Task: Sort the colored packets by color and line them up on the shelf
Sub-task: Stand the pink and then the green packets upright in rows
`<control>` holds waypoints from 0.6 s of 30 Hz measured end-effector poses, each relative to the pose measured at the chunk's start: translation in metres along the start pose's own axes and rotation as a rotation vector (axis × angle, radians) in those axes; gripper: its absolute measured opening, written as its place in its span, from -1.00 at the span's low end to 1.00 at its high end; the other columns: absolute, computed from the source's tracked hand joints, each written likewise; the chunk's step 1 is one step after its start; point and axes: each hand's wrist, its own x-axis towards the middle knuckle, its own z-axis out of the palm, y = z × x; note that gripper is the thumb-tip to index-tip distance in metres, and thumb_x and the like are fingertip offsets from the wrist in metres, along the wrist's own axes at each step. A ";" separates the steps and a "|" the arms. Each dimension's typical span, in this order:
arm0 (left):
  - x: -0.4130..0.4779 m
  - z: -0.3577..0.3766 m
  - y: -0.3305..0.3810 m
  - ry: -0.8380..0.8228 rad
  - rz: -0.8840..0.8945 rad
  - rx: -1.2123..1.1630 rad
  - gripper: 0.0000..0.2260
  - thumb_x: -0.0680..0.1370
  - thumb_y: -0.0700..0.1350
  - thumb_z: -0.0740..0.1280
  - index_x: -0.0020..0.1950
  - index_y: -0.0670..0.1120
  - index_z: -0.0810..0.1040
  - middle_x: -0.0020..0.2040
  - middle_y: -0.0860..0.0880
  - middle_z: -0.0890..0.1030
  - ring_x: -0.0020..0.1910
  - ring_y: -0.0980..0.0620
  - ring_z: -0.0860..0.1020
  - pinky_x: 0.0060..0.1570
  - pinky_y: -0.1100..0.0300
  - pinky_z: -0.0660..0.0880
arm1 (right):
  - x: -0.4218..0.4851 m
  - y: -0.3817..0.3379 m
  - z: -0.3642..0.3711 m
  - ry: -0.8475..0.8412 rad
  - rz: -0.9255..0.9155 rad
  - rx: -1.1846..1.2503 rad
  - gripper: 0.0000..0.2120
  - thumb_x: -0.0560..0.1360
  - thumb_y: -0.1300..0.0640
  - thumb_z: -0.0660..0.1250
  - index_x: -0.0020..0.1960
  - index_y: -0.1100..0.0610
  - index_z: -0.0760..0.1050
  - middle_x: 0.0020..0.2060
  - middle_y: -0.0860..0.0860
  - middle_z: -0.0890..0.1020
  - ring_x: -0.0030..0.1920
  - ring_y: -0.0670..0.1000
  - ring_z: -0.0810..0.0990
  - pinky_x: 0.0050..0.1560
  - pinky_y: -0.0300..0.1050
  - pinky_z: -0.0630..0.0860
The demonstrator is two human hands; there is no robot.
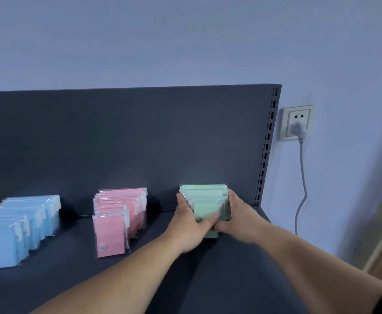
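Lower front of green packets (204,201) hidden behind thumbs of left hand (191,225) & right hand (239,217); blue packets (15,230) cut by left edge; sticker (102,246) txt on front pink packet (111,232) too small to read.

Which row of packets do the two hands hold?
The green row, farthest right: the left hand and right hand grip its sides. The pink row and blue row stand untouched.

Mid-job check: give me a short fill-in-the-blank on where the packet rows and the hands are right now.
1. The left hand and right hand clasp the green packets, the row farthest to the person's ___.
2. The middle row on the shelf is coloured ___.
3. The wall socket holds a grey ___.
Missing words: right; pink; plug.
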 end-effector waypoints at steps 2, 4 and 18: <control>-0.001 0.000 0.003 -0.009 -0.025 0.018 0.07 0.24 0.43 0.28 0.54 0.05 -0.20 0.47 0.04 0.32 0.41 0.00 0.35 0.39 0.04 0.32 | 0.000 0.001 0.003 0.006 0.018 -0.062 -0.17 0.36 -0.09 0.46 0.47 -0.08 0.07 0.22 -0.04 0.42 0.29 0.01 0.38 0.21 -0.11 0.39; -0.003 0.001 0.004 -0.030 -0.047 0.034 0.06 0.32 0.41 0.28 0.54 0.02 -0.29 0.49 0.03 0.29 0.43 0.00 0.32 0.40 0.06 0.29 | 0.000 0.002 0.009 0.006 0.042 -0.133 -0.06 0.38 -0.11 0.44 0.54 -0.01 -0.08 0.27 0.02 0.35 0.37 0.08 0.29 0.34 -0.03 0.31; -0.025 -0.013 0.006 0.005 -0.065 0.208 -0.02 0.46 0.32 0.29 0.56 -0.09 -0.25 0.58 0.01 0.03 0.54 0.01 0.08 0.47 0.16 0.09 | -0.020 0.009 -0.007 -0.064 0.011 -0.130 0.27 0.18 -0.24 0.59 0.57 -0.09 -0.21 0.42 -0.07 0.24 0.41 -0.04 0.29 0.37 -0.14 0.30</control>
